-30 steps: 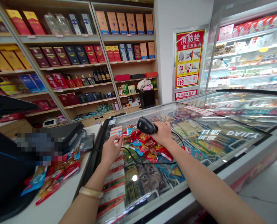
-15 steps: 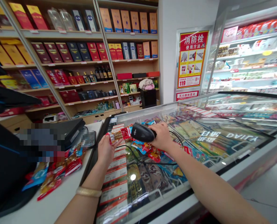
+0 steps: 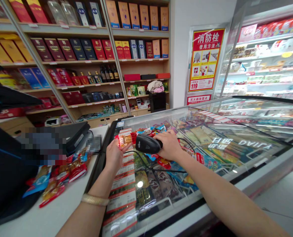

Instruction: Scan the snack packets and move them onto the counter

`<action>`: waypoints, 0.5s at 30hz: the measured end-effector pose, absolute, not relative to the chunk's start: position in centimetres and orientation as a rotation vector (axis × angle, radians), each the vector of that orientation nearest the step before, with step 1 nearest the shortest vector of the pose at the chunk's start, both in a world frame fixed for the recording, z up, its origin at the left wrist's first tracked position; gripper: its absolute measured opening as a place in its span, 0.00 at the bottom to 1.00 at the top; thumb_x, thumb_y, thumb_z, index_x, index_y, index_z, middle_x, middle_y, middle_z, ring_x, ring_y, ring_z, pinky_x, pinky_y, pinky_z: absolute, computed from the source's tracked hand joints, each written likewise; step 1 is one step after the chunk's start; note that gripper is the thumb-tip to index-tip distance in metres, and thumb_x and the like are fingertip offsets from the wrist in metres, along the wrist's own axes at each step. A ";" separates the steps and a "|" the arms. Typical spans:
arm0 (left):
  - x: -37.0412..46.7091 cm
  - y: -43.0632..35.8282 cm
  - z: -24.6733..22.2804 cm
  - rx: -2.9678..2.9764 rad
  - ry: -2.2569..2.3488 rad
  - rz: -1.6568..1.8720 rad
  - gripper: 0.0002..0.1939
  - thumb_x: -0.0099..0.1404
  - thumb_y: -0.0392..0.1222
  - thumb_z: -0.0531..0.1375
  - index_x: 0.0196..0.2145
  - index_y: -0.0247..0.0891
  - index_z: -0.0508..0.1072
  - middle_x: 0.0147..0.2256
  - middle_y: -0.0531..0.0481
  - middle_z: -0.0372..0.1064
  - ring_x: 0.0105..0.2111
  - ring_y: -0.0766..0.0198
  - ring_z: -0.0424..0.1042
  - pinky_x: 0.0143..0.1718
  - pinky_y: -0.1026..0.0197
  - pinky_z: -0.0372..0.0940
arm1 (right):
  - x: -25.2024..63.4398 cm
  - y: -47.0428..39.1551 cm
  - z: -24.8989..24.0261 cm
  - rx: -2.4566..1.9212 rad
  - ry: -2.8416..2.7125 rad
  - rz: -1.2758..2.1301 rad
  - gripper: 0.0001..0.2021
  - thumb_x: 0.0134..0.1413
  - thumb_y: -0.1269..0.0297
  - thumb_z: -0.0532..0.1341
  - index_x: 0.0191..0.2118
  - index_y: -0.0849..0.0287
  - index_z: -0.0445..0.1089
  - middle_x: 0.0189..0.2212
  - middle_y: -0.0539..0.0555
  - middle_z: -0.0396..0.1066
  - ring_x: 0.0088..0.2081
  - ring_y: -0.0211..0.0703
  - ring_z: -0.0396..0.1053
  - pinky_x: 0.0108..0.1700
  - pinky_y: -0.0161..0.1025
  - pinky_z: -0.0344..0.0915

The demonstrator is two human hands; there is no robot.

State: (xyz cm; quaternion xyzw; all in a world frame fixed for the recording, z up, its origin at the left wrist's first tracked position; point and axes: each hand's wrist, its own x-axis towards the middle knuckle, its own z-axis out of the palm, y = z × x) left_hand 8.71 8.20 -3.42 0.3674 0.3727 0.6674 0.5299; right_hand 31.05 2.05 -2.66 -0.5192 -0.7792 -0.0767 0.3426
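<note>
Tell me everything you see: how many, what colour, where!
Freezer: one, grey, centre-right
Counter: one, white, lower left
Scanner: one, black, over the freezer
Cable: one, black, across the freezer
Packet: one, red and gold, beside the scanner
More packets: many, mixed colours, on freezer and counter
Price tags: several, white and red, freezer's left
Machines: several, black, left
Shelves: several, tan, back left
Boxes: many, mixed colours, tan shelves
Bottles: several, dark and clear, tan shelves
Signs: two, red, behind freezer
Lit shelves: several, white, far right
Bracelet: one, gold, left wrist
Left hand: one, holding the packet
Right hand: one, holding the scanner
</note>
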 end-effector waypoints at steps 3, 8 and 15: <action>8.7 8.2 -3.4 0.839 0.904 1.593 0.07 0.67 0.37 0.55 0.34 0.34 0.73 0.32 0.45 0.76 0.40 0.56 0.80 0.52 0.40 0.72 | 31.1 2.2 -2.8 -1.337 -2.021 -0.195 0.12 0.44 0.63 0.66 0.38 0.54 0.75 0.36 0.54 0.80 0.39 0.48 0.71 0.46 0.45 0.48; 8.8 8.0 -2.8 0.772 0.944 1.635 0.08 0.68 0.33 0.54 0.31 0.34 0.71 0.33 0.45 0.77 0.36 0.61 0.79 0.52 0.44 0.73 | 31.3 2.3 -3.2 -1.316 -1.997 -0.187 0.13 0.42 0.63 0.66 0.39 0.54 0.75 0.36 0.53 0.80 0.40 0.49 0.72 0.46 0.45 0.48; 3.5 9.8 -0.7 0.651 0.936 2.121 0.04 0.66 0.33 0.52 0.36 0.40 0.65 0.35 0.51 0.73 0.38 0.63 0.78 0.52 0.45 0.72 | 31.4 2.6 -3.6 -1.311 -1.979 -0.207 0.13 0.42 0.63 0.66 0.39 0.54 0.75 0.35 0.53 0.80 0.41 0.49 0.73 0.46 0.44 0.48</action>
